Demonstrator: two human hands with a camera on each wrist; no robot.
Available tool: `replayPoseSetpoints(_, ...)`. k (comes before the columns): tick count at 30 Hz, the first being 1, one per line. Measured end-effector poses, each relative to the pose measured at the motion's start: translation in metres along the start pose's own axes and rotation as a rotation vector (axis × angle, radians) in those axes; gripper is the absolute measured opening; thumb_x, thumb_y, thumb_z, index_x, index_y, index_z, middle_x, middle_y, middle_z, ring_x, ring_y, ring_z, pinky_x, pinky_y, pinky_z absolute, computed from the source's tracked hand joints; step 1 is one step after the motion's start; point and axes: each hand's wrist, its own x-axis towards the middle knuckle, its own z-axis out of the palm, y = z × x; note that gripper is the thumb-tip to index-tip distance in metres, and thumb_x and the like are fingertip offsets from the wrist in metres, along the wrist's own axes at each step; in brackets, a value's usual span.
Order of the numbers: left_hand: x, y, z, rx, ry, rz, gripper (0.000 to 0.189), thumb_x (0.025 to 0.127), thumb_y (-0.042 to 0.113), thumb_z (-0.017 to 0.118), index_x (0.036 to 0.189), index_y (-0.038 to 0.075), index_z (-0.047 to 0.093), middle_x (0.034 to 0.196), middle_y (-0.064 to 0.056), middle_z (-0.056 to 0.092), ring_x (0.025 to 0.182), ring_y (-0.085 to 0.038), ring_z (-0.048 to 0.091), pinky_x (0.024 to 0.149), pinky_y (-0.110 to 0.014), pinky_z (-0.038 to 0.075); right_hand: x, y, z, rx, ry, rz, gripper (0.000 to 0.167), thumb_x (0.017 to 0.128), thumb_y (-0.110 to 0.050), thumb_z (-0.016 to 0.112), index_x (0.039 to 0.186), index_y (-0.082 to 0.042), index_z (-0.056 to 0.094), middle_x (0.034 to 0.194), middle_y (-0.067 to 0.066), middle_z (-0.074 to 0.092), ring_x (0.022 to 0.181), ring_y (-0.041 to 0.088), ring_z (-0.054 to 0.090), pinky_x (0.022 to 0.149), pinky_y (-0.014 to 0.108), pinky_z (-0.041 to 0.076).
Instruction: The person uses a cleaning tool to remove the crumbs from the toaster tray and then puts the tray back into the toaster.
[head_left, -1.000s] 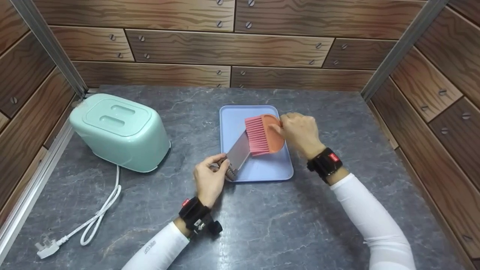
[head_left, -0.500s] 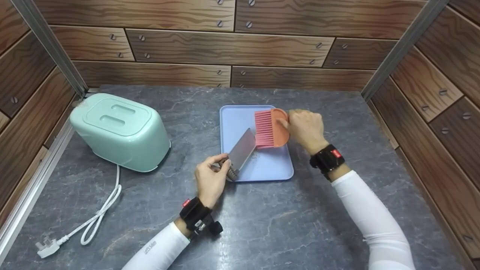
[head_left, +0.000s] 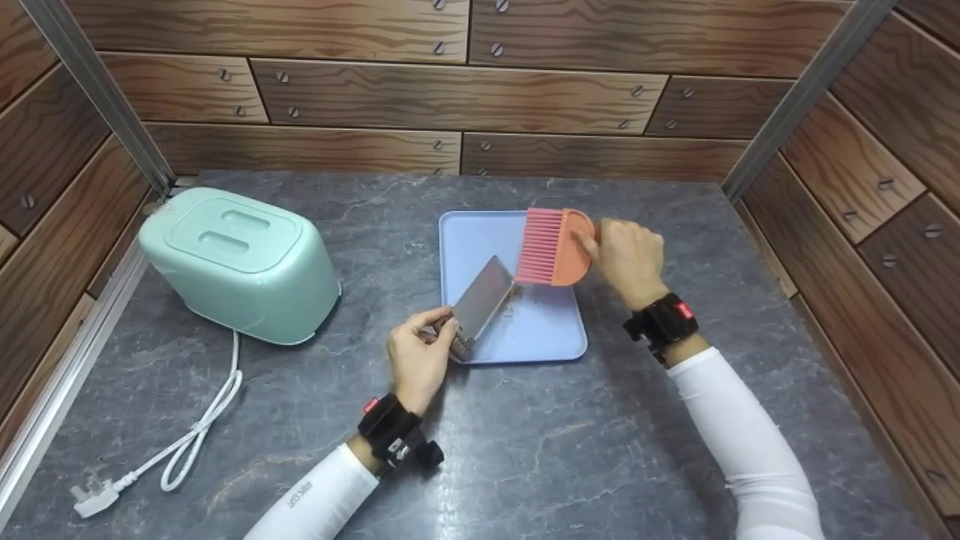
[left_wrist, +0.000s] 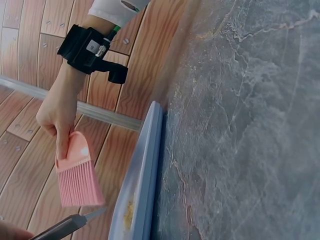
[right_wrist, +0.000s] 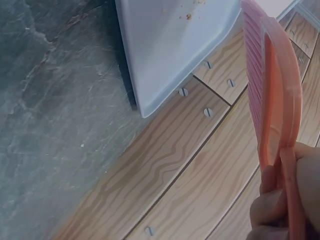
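My left hand (head_left: 421, 364) pinches the near end of a metal crumb tray (head_left: 484, 300), a flat grey sheet with a ridged end. It is tilted over the blue plastic tray (head_left: 544, 341). My right hand (head_left: 630, 262) grips an orange brush (head_left: 574, 247) with pink bristles. In the head view the bristles lie just beyond the crumb tray's far corner; whether they touch it I cannot tell. Fine brown crumbs (head_left: 510, 304) lie on the blue tray beside the metal sheet. The right wrist view shows the brush edge-on (right_wrist: 282, 100), fingers curled round its handle.
A mint-green toaster (head_left: 240, 262) with its lid on stands at the left. Its white cord (head_left: 202, 427) runs forward to a plug (head_left: 97, 495). Wood-patterned walls (head_left: 457, 90) enclose the grey marbled tabletop (head_left: 570, 450) at the back and sides.
My right hand and the brush have moved right and away from me, drawing off the crumb tray. More crumbs now show on the blue tray. The left hand has hardly moved.
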Motion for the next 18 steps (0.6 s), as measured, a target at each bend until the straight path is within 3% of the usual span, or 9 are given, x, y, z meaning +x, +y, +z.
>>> replayPoseSetpoints(4, -0.001, 0.000, 0.000, -0.002, 0.004, -0.009, 0.018, 0.087, 0.002, 0.080, 0.105, 0.004, 0.083, 0.100, -0.015, 0.081, 0.056, -0.004, 0.056, 0.048, -0.015, 0.045, -0.004, 0.011, 0.000, 0.077, -0.051, 0.086, 0.057, 0.098, -0.055, 0.069, 0.065, -0.009, 0.065, 0.064, 0.014, 0.068, 0.058, 0.037, 0.065, 0.050, 0.056, 0.049)
replayPoseSetpoints(7, 0.000, 0.001, -0.001, -0.001, 0.003, -0.024, 0.018, 0.088, 0.003, 0.080, 0.105, 0.005, 0.083, 0.101, -0.015, 0.081, 0.055, -0.004, 0.056, 0.046, -0.015, 0.043, -0.008, 0.020, -0.001, 0.127, -0.097, 0.150, 0.058, 0.097, -0.059, 0.068, 0.064, -0.011, 0.065, 0.064, 0.011, 0.067, 0.061, 0.036, 0.065, 0.051, 0.052, 0.047)
replayPoseSetpoints(12, 0.001, -0.001, -0.003, -0.007, -0.002, -0.058, 0.019, 0.089, 0.004, 0.080, 0.107, 0.005, 0.083, 0.101, -0.014, 0.081, 0.052, -0.002, 0.054, 0.043, -0.015, 0.039, -0.017, 0.039, 0.001, 0.197, -0.161, 0.231, 0.061, 0.098, -0.062, 0.064, 0.059, -0.016, 0.057, 0.060, 0.001, 0.056, 0.059, 0.026, 0.055, 0.050, 0.037, 0.035)
replayPoseSetpoints(18, 0.003, -0.004, -0.004, -0.068, -0.007, -0.086, 0.019, 0.090, 0.002, 0.078, 0.108, 0.003, 0.082, 0.098, -0.017, 0.079, 0.052, -0.002, 0.054, 0.044, -0.014, 0.039, -0.027, 0.063, 0.002, 0.241, -0.202, 0.301, 0.062, 0.098, -0.064, 0.064, 0.057, -0.019, 0.052, 0.056, -0.004, 0.050, 0.055, 0.019, 0.048, 0.048, 0.032, 0.031)
